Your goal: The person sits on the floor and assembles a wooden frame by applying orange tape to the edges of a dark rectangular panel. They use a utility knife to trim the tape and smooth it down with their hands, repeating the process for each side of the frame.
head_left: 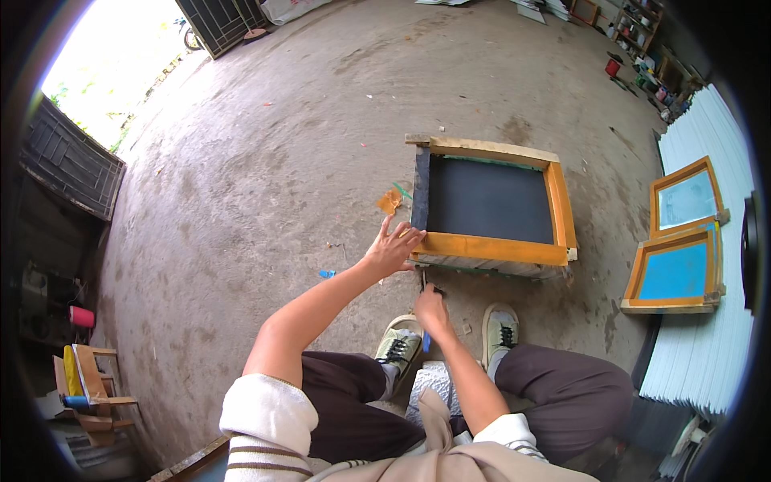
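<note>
On the concrete floor before me sits a wooden frame (496, 247) with orange-brown rails around a flat black panel (491, 199). Its near side is deep and streaked, and its left rail is dark. My left hand (393, 246) grips the near left corner, index finger on top, thumb lower at the side, other fingers spread. Just below that corner, my right hand (434, 312) is closed around a slim tool (426, 343). A thin metal part points from the fist toward the frame, and a blue end shows beneath it; its exact kind is unclear.
Scraps of orange tape (389, 202) and blue tape (328, 274) lie left of the frame. Two smaller wooden frames (677, 268) lean against a stack of white sheets (707, 337) at right. A white block (434, 386) is between my legs. Wooden pieces (96, 386) stand at far left.
</note>
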Demonstrator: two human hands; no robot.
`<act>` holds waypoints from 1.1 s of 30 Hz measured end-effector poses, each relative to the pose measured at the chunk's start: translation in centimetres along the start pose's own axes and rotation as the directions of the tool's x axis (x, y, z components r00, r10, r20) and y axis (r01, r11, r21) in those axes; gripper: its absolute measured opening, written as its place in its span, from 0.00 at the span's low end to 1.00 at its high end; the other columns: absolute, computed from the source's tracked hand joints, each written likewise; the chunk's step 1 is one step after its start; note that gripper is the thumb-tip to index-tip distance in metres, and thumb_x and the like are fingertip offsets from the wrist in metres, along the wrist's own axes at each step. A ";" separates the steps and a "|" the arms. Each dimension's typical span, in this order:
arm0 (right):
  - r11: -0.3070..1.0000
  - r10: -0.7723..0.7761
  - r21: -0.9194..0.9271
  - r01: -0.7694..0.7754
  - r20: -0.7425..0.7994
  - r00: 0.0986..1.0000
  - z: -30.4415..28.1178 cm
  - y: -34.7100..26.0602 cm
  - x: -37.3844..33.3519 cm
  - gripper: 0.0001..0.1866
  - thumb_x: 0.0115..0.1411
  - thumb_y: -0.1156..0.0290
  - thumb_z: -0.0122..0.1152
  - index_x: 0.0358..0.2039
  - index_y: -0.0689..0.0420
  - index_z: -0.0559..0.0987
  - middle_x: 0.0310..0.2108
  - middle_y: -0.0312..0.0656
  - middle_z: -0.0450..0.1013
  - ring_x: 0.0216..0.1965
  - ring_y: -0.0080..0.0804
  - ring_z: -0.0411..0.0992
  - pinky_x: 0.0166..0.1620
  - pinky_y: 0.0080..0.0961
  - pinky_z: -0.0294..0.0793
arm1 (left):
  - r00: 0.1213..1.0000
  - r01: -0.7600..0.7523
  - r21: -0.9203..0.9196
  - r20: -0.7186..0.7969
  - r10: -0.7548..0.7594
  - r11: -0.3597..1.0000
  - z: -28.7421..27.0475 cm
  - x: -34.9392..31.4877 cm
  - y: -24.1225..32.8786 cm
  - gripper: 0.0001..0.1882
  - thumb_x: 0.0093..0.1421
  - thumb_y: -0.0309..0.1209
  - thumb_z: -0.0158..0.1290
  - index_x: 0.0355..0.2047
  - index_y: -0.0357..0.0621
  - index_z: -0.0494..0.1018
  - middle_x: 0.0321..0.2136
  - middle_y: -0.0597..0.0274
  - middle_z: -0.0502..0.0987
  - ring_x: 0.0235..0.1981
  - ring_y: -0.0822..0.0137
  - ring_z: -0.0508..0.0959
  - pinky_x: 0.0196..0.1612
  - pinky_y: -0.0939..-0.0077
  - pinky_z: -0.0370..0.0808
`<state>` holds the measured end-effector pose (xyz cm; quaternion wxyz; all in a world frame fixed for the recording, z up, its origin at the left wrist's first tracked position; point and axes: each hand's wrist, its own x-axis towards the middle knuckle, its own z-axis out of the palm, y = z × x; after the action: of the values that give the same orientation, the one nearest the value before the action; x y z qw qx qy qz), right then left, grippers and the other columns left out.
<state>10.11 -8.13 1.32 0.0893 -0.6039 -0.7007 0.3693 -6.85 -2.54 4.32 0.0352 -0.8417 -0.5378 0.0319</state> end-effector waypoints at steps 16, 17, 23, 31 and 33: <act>0.968 -0.200 -0.189 0.164 -0.189 0.961 -6.7 -3.2 9.5 0.16 0.61 0.62 0.56 0.33 0.63 0.67 0.29 0.58 0.75 0.34 0.57 0.74 0.38 0.49 0.73 | 0.982 0.131 -0.625 -0.026 -0.188 0.770 8.3 0.7 -5.3 0.14 0.64 0.35 0.43 0.34 0.36 0.70 0.33 0.49 0.73 0.37 0.49 0.74 0.41 0.59 0.71; 0.963 -0.213 -0.205 0.174 -0.186 0.959 -6.4 -3.0 9.7 0.17 0.60 0.61 0.58 0.33 0.63 0.67 0.30 0.57 0.75 0.34 0.57 0.74 0.38 0.48 0.73 | 0.964 0.173 -0.653 -0.042 -0.264 0.737 8.1 0.4 -5.4 0.14 0.64 0.35 0.43 0.32 0.35 0.70 0.31 0.48 0.73 0.36 0.49 0.74 0.40 0.59 0.71; 0.957 -0.150 -0.270 0.105 -0.150 0.977 -5.9 -2.7 9.8 0.20 0.56 0.59 0.63 0.34 0.63 0.68 0.31 0.53 0.75 0.36 0.54 0.75 0.39 0.45 0.74 | 0.888 0.191 -0.770 -0.129 -0.441 0.609 3.9 -0.6 -5.8 0.18 0.61 0.36 0.51 0.20 0.34 0.65 0.20 0.50 0.67 0.24 0.51 0.70 0.30 0.58 0.67; 0.957 -0.160 -0.272 0.104 -0.191 0.968 -5.5 -2.8 10.1 0.20 0.56 0.59 0.64 0.35 0.62 0.68 0.31 0.52 0.75 0.36 0.52 0.76 0.39 0.44 0.75 | 0.898 0.118 -0.824 -0.151 -0.414 0.555 2.3 -0.2 -6.2 0.24 0.60 0.42 0.54 0.19 0.35 0.60 0.18 0.58 0.60 0.19 0.66 0.62 0.24 0.68 0.61; 0.955 -0.167 -0.277 0.110 -0.194 0.967 -5.6 -2.7 10.1 0.20 0.57 0.59 0.62 0.35 0.62 0.68 0.31 0.52 0.75 0.36 0.52 0.75 0.39 0.44 0.75 | 0.896 0.134 -0.828 -0.133 -0.423 0.544 2.4 -0.2 -6.3 0.26 0.59 0.43 0.56 0.19 0.35 0.59 0.17 0.59 0.59 0.19 0.67 0.61 0.24 0.68 0.61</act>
<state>8.68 3.40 3.74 0.1090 -0.5959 -0.7706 0.1978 -12.82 -0.08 2.55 -0.2563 -0.6613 -0.6089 -0.3552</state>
